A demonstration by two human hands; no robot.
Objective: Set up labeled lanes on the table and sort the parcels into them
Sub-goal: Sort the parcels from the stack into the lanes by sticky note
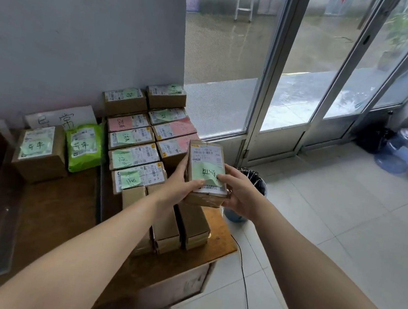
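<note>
Cardboard parcel [207, 159], green note [205, 174] on top, above worktop [55, 211]; my left grip [182, 185] and right grip [238, 194] clasped its sides.

Single wide-angle view from head height, facing forward and down. Near over the table [60, 211] at lower left; left hand [179, 185], right hand [240, 196] and parcel [207, 160] at centre; wall [73, 13] upper left, glass doors [305, 63] upper right, floor [346, 230] lower right.

Both hands, L [182, 185] & R [238, 194], grip parcel [207, 171]; above table [55, 211] edge
</note>
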